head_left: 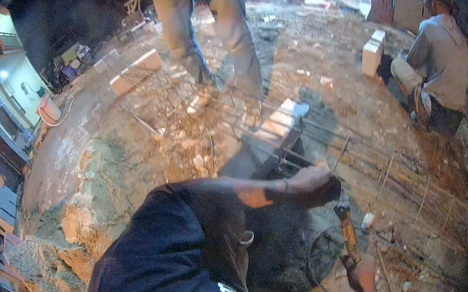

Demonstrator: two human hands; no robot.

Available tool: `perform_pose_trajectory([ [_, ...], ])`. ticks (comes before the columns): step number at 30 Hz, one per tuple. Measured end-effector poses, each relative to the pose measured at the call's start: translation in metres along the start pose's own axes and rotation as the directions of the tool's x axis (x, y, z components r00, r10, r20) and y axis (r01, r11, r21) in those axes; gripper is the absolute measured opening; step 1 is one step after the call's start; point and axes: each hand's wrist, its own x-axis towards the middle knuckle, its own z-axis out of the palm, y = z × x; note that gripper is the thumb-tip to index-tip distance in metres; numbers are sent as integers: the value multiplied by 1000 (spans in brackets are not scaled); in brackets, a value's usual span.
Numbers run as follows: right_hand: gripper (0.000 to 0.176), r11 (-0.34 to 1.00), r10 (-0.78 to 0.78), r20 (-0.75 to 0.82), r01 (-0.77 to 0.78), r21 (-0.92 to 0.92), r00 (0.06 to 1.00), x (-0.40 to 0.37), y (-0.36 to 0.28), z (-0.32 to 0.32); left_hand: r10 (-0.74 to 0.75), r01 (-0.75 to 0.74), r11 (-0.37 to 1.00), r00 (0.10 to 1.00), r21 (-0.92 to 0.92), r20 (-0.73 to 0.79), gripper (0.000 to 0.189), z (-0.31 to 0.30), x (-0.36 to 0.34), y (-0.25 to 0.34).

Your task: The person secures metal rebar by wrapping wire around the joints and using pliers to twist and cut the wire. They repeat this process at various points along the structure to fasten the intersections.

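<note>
My left hand (312,181) reaches across in front of me with its fingers closed at the steel rebar cage (386,167), on a thin bar by its near end. Motion blur softens the fingers. Lower right, my right hand (363,271) grips a hammer (350,239) by its orange-brown handle. The hammer's dark head points up towards my left hand, apart from it. Under the cage, near my left hand, stands a pale block (285,117) that props up the bars. A loop of dark wire or cable (314,255) lies on the ground left of the hammer.
A standing person (201,31) is beyond the cage, feet among the bars. Another person (440,60) crouches at the right beside upright blocks (372,55). More blocks (136,70) lie at the left. A mound of rubble (82,215) and an orange bucket (48,110) are also leftward.
</note>
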Motion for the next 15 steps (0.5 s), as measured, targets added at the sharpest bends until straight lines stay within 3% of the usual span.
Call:
perform_pose_trajectory([
  [2, 23, 984, 74, 29, -78, 162, 997, 5, 11, 8, 37, -44, 998, 990, -47, -138, 17, 32, 16, -30],
  [4, 28, 997, 72, 27, -73, 15, 997, 5, -19, -9, 113, -109, 992, 991, 56, -77, 19, 30, 14, -25],
  [5, 27, 938, 293, 171, -318, 138, 941, 5, 17, 12, 192, -188, 974, 981, 123, -25, 17, 27, 12, -20],
  [6, 30, 979, 201, 251, -189, -71, 947, 5, 65, 30, 268, -269, 943, 963, 196, 34, 16, 26, 12, -14],
  [7, 35, 962, 129, 329, -38, -270, 935, 18, 94, 41, 307, -298, 951, 945, 83, -116, 11, 49, 21, -31],
  [8, 35, 964, 93, 277, -17, -265, 956, 35, 87, 40, 334, -352, 936, 905, -22, -264, 11, 66, 33, -51],
  [10, 46, 993, 66, 244, -88, 83, 967, 26, 51, 34, 421, -453, 890, 771, 52, -478, 12, 53, 20, -37],
  [12, 59, 895, 40, 237, -140, 423, 971, 9, 27, 28, 257, -261, 965, 962, -38, -93, 12, 41, 25, -29],
  [13, 59, 898, 28, 218, -120, 424, 976, 5, 28, 27, 373, -373, 928, 927, 5, -46, 11, 43, 29, -34],
  [14, 57, 891, 75, 230, -169, 422, 970, 2, 29, 27, 382, -381, 924, 923, 29, -52, 11, 46, 32, -40],
  [15, 55, 881, 123, 243, -219, 420, 962, -2, 31, 26, 381, -385, 923, 909, 6, -172, 11, 40, 26, -37],
])
